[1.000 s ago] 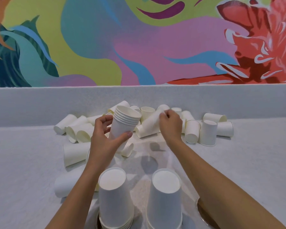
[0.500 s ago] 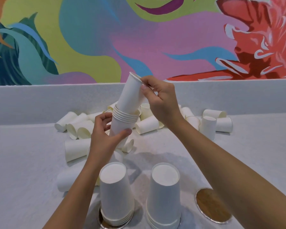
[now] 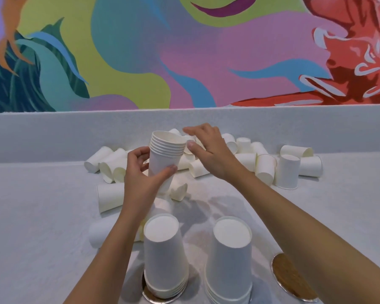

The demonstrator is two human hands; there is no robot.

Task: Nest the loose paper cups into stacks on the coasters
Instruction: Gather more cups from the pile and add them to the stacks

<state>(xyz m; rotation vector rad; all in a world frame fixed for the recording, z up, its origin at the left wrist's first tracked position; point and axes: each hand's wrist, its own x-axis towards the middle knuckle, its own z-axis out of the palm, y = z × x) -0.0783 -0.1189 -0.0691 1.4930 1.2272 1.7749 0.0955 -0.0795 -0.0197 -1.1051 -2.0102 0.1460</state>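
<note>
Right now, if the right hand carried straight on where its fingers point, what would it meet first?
Probably the right hand meets the rim of the nested stack in the left hand; depth unclear.

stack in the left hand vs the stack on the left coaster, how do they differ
The held stack is mouth-up, rims at the top; the coaster stack is upside down, rims at the bottom. The held stack is gripped in the air by the left hand; the coaster stack stands alone on its coaster. Both are nested white paper cups.
</note>
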